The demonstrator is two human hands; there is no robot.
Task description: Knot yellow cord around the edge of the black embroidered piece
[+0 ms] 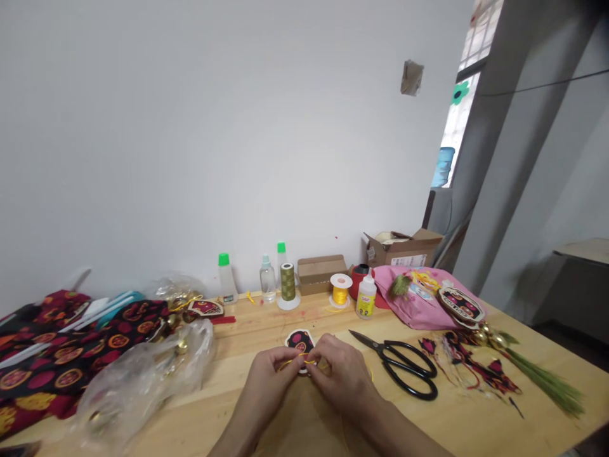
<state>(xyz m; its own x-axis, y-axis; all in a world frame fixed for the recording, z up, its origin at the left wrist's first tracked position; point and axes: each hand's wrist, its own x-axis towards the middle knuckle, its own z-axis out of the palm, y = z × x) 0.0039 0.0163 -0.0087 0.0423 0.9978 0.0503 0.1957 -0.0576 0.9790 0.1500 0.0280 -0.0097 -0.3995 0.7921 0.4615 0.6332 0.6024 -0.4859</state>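
Head view: your left hand (273, 376) and right hand (341, 376) pinch thin yellow cord (297, 363); easing either pinch could drop its loop.

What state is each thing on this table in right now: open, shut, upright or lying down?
Scissors, shut, lying flat.
Glue bottle, upright, capped.
Green-capped bottle, upright, capped.
Yellow spool, standing on end.
Back cardboard box, flaps open.
Plastic bag, crumpled, lying down.
Left hand, pinched on yellow cord.
Right hand, pinched on the same cord, at the patterned patch.
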